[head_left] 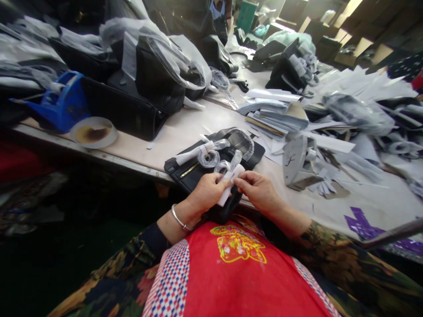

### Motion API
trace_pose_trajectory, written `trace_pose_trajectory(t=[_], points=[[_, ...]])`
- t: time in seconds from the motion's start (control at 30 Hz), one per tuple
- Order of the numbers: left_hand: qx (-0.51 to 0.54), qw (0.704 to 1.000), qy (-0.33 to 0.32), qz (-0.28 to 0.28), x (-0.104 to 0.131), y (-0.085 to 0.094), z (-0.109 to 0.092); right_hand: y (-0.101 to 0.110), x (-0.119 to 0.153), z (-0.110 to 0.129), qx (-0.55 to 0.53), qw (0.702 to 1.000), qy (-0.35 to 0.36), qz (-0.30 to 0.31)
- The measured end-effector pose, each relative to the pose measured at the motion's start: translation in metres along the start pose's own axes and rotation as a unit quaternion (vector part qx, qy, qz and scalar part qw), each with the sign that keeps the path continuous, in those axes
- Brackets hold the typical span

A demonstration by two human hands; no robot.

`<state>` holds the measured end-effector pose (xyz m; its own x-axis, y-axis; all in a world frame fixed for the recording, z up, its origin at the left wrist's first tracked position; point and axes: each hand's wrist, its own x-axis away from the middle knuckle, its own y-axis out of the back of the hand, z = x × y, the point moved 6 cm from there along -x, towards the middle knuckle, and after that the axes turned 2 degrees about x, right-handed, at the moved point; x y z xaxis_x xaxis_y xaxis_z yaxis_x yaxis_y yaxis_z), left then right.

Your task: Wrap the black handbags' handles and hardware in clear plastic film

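Note:
A black handbag (188, 176) with a gold zip lies at the table's front edge, partly over my lap. Clear plastic wraps its handle (247, 147), and white foam covers another part (193, 154). My left hand (208, 191) pinches a strip of white foam wrap (225, 195) around a strap end on the near side of the bag. On the same wrap, from the right, the fingers of my right hand (257, 189) are pressed together. What lies inside the wrap is hidden.
Several black bags (158, 83) under plastic crowd the left, beside a blue tape dispenser (69, 103) and a tape roll (94, 132). To the right are paper stacks (277, 116), a white tape dispenser (299, 163) and purple plastic (363, 226).

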<state>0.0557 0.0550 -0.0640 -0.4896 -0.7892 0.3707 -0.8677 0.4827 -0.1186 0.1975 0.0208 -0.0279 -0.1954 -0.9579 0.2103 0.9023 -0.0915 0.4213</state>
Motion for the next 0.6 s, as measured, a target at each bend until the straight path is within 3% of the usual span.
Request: trace_pose_trajectory(t=[0.17, 0.3, 0.6], points=[[0.089, 0.995, 0.036, 0.015, 0.000, -0.002, 0.003, 0.002, -0.004, -0.003, -0.010, 1.000, 0.015, -0.021], [0.139, 0.987, 0.070, 0.035, 0.001, -0.003, 0.003, 0.002, -0.008, -0.012, 0.023, 1.000, -0.016, 0.003], [0.216, 0.968, 0.081, 0.100, -0.003, -0.004, 0.000, -0.008, -0.006, -0.013, -0.145, 0.986, -0.043, 0.063]])
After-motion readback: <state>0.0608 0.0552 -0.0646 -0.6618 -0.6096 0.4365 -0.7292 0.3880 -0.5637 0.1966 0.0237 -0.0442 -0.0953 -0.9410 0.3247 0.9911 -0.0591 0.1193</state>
